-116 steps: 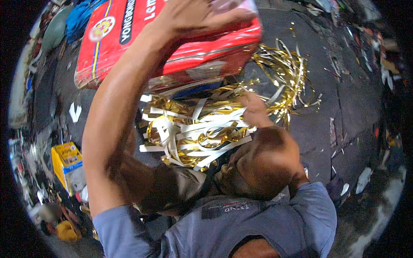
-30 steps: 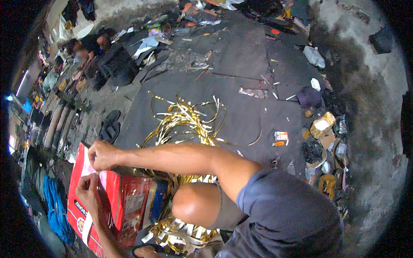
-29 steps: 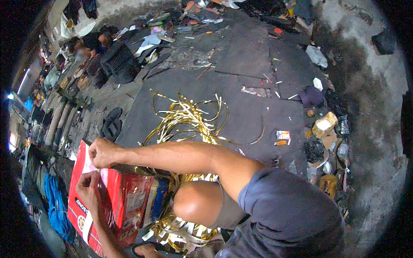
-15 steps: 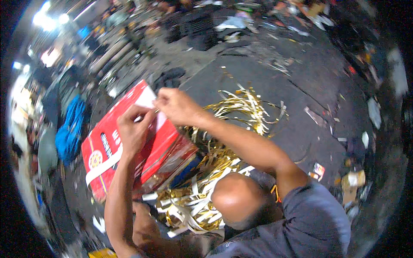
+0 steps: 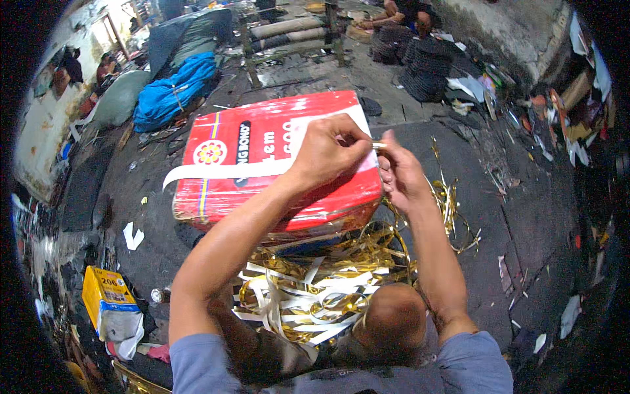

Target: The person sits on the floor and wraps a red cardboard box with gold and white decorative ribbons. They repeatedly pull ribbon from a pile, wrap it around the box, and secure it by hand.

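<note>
A red cardboard box [image 5: 190, 197] with printed sides, covered in shiny clear wrap, stands in front of me. Across its top lies a white strip [image 5: 223, 171], one end hanging over the left edge and the other running under my left hand. My left hand [image 5: 328, 150] rests over the box, thumb and forefinger pinched together on the strip. Just past the box's right edge, my right hand [image 5: 401, 172] pinches it too, and a short gold-coloured piece shows between the two hands. A heap of white and gold strips [image 5: 308, 308] lies between the box and my knees.
More gold strips [image 5: 449, 203] curl on the dark floor mat at right. A yellow box [image 5: 108, 295] stands at lower left. Behind are a blue bundle [image 5: 176, 92], a stack of dark pieces [image 5: 425, 69] and a seated person [image 5: 400, 16]. Scraps litter the right side.
The view has swung round, so the box now appears more level and central. Both hands stay pinched close together, now at the box's right edge.
</note>
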A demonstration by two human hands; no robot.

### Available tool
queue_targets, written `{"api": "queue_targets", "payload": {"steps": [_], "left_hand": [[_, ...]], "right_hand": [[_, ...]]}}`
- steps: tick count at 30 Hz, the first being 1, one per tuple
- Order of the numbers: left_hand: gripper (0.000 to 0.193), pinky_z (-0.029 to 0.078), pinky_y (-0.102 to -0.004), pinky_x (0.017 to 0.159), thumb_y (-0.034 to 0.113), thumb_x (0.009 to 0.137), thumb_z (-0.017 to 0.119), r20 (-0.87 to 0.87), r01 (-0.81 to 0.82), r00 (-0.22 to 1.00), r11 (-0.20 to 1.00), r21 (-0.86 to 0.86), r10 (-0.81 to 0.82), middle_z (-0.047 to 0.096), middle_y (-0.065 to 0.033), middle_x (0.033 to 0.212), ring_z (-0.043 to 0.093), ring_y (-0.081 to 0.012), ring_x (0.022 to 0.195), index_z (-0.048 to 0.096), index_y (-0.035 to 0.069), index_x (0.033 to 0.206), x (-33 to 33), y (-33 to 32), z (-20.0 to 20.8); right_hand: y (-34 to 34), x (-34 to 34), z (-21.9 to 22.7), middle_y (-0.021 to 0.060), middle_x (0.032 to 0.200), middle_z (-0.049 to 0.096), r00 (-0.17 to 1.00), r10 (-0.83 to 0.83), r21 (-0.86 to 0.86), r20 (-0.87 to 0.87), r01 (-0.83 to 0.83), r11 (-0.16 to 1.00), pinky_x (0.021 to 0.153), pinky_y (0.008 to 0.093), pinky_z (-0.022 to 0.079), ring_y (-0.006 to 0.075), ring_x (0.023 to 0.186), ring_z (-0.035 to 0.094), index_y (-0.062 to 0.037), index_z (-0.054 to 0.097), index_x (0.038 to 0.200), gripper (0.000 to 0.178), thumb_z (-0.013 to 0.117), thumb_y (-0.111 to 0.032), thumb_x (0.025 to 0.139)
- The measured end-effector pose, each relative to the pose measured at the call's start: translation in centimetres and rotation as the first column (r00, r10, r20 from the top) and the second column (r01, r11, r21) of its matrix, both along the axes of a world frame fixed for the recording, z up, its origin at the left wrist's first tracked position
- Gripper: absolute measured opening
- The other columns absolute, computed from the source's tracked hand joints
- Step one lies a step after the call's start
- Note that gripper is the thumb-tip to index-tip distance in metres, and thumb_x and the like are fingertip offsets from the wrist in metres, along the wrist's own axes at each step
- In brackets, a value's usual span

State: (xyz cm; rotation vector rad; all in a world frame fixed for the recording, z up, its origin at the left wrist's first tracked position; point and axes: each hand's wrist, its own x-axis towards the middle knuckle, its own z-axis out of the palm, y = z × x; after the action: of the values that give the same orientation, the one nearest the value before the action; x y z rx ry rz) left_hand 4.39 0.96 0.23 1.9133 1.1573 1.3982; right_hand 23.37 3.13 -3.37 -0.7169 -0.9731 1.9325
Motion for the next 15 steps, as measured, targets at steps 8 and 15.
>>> {"api": "queue_targets", "payload": {"steps": [8,15], "left_hand": [[0.009,0.054,-0.0290,0.065,0.005,0.087,0.072,-0.007,-0.020,1.000,0.999,0.025,0.020,0.072,-0.0082,0.082,0.066,-0.0113,0.074,0.074,-0.003,0.084,0.1,0.3,-0.5],[0.008,0.055,-0.0278,0.066,0.006,0.086,0.075,0.020,-0.018,1.000,0.996,-0.093,0.020,0.074,-0.0067,0.082,0.068,-0.0109,0.071,0.076,-0.002,0.085,-0.2,0.1,-0.4]], "right_hand": [[4.9,-3.3,5.0,0.0289,0.092,0.073,0.235,-0.755,0.789,0.612,-0.248,0.563,0.077,0.0519,0.057,0.0473,0.088,0.071,0.0036,0.071,0.090,0.049,0.057,-0.042,0.103],[5.0,-2.6,-2.2,0.0089,0.066,0.056,0.572,-0.736,0.868,0.362,0.081,0.489,0.063,0.0393,0.045,0.0116,0.068,0.047,0.0054,0.061,0.081,0.043,0.058,-0.029,0.107]]}}
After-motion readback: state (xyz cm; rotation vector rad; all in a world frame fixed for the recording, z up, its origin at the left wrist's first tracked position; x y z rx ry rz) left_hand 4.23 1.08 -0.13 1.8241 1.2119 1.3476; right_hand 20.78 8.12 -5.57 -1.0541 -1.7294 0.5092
